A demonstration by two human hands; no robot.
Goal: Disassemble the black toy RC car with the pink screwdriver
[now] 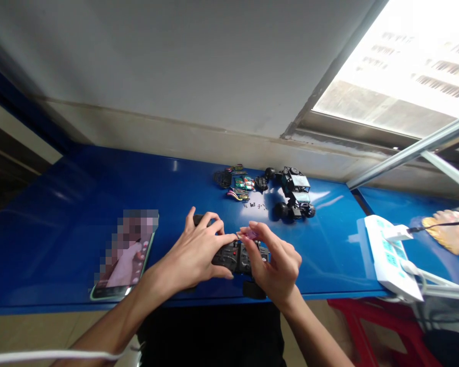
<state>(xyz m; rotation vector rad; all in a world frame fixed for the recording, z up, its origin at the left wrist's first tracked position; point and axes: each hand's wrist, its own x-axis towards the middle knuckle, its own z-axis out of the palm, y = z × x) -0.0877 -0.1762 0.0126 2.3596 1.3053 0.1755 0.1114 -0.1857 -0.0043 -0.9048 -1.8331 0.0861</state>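
Observation:
A black toy car chassis (225, 258) with a small red spot lies near the table's front edge. My left hand (199, 244) is wrapped over its left part, fingers gripping the body. One dark wheel (254, 290) shows at the chassis's lower right. Over the right part is my right hand (273, 262), thumb and fingers pinching a small translucent purple-pink piece (251, 234); its exact kind is unclear. Beyond the hands lie colourful body shell parts (245, 183), a few tiny dark pieces (256, 206) and an assembled toy truck (296, 191) with big black wheels.
A phone (128, 255) with its screen on lies to the left on the blue table (80, 204). To the right, a white power strip (390, 260) with plugs sits by a metal frame post. Another person's hand (457, 232) is at far right, above a red stool (382, 326).

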